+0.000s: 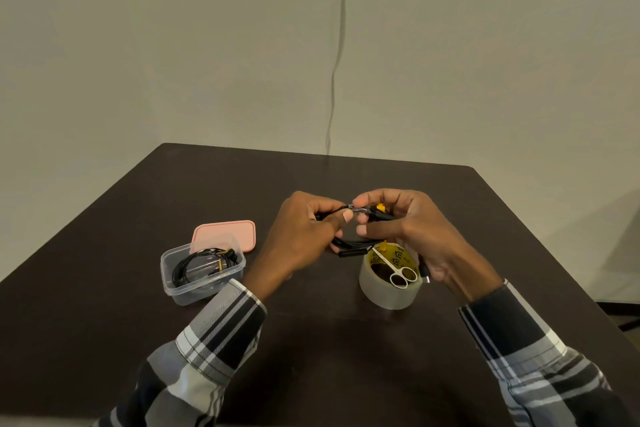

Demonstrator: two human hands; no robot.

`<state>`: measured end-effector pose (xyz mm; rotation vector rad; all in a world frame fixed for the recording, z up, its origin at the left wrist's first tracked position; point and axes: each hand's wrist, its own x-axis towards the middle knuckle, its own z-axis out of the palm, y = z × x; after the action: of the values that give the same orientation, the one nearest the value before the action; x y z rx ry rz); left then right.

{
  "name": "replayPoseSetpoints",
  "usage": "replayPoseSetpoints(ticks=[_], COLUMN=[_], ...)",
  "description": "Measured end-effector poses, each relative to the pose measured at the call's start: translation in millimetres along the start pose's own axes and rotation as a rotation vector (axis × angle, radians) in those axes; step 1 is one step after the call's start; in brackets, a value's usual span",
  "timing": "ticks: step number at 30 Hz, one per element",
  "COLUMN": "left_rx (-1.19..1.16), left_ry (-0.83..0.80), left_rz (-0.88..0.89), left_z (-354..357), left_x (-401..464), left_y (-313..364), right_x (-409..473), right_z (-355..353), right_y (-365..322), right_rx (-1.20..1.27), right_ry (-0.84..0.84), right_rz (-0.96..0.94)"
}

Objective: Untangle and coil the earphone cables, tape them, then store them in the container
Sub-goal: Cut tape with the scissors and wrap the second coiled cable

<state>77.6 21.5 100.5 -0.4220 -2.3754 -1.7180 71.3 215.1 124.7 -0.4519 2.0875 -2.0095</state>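
A coiled black earphone cable [356, 243] with yellow earbud tips is held above the dark table [311, 340] between both hands. My left hand [301, 239] pinches the coil's top with thumb and fingers. My right hand [408, 229] grips the other side, where a shiny strip of tape wraps the cable. A clear plastic container [201, 270] stands at the left with another coiled black earphone [204, 263] inside. The roll of clear tape [388, 288] stands under my right hand, with small white-handled scissors [398, 270] lying across its top.
The container's pink lid [228, 234] lies flat just behind it. A thin cable [337, 62] hangs down the wall behind the table. The table's far edge runs close to the wall.
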Motion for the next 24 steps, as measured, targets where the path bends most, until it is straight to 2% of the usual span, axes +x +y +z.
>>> replayPoseSetpoints(ticks=[8, 11, 15, 17, 24], left_rx=[0.026, 0.184, 0.567, 0.681, 0.706], left_ry=[0.011, 0.034, 0.088, 0.079, 0.113], left_rz=[0.015, 0.09, 0.266, 0.32, 0.418], left_z=[1.7, 3.6, 9.5, 12.2, 16.6], left_x=[-1.0, -3.0, -8.6, -12.0, -20.0], left_y=[-0.2, 3.7, 8.5, 9.1, 9.3], right_x=[-0.9, -0.9, -0.6, -1.4, -3.1], right_z=[8.8, 10.9, 14.8, 17.0, 19.2], right_y=[2.7, 7.3, 12.4, 14.9, 19.2], right_rx=[-0.056, -0.083, -0.041, -0.007, 0.067], right_ry=[0.159, 0.223, 0.304, 0.334, 0.367], right_rz=[-0.133, -0.178, -0.202, -0.196, -0.13])
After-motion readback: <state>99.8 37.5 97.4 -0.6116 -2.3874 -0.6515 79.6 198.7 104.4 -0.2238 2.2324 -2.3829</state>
